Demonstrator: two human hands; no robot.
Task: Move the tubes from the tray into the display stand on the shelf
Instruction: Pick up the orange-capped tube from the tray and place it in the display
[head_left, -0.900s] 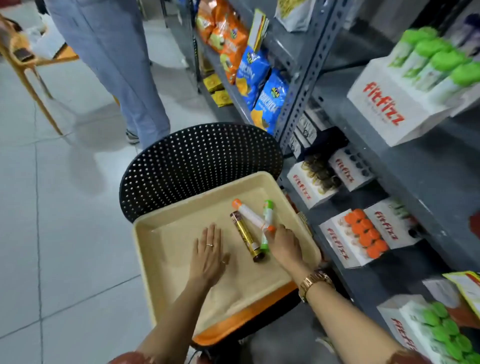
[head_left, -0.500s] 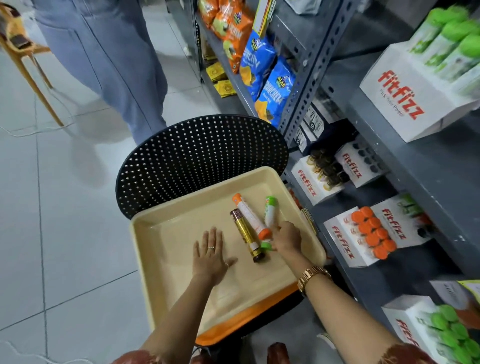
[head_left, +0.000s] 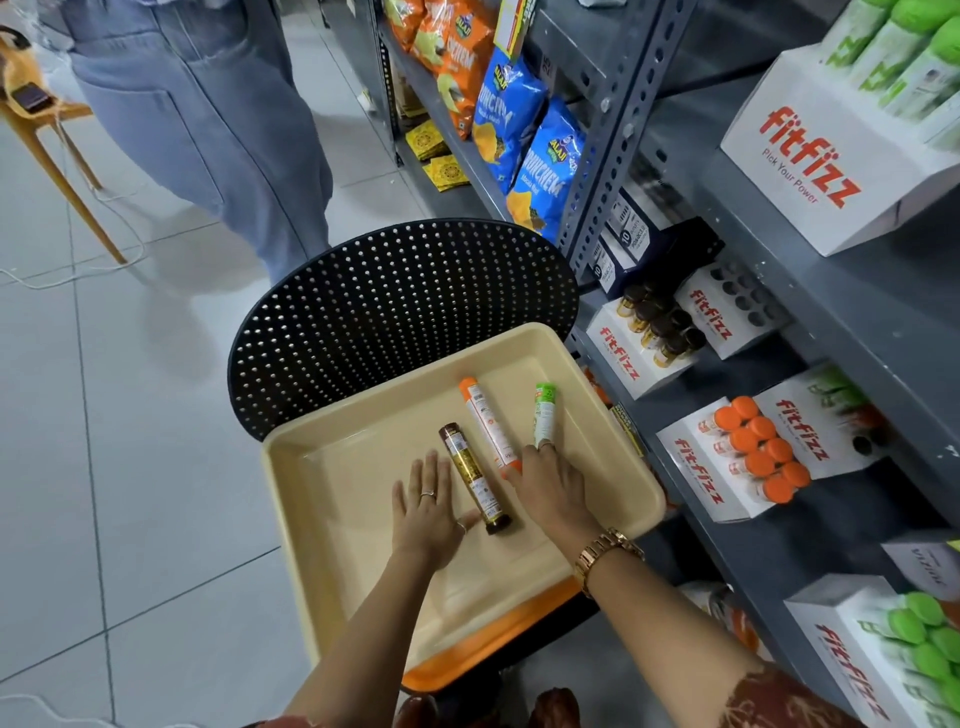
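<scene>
A beige tray (head_left: 332, 467) lies on a black perforated chair (head_left: 400, 317). Three tubes lie in it: a brown-gold tube (head_left: 470, 475), a white tube with orange caps (head_left: 483, 421) and a green tube (head_left: 544, 413), side by side and apart. My left hand (head_left: 428, 512) rests flat and open on the tray floor, its thumb against the brown-gold tube. My right hand (head_left: 553, 491) covers the near ends of the orange and green tubes, fingers closed over the green one's end. White "fitfizz" display stands sit on the grey shelf: one with orange tubes (head_left: 748, 457), one with empty holes (head_left: 737, 306).
A person in blue jeans (head_left: 208, 114) stands behind the chair on the tiled floor. A wooden stool (head_left: 52, 150) and a white cable are at far left. Snack bags (head_left: 514, 130) hang on the shelf. More stands hold brown bottles (head_left: 649, 332) and green tubes (head_left: 909, 654).
The green tube, which lay crossed over the orange one, has swung right under my right hand and now lies apart from it. My left hand stays flat on the tray.
</scene>
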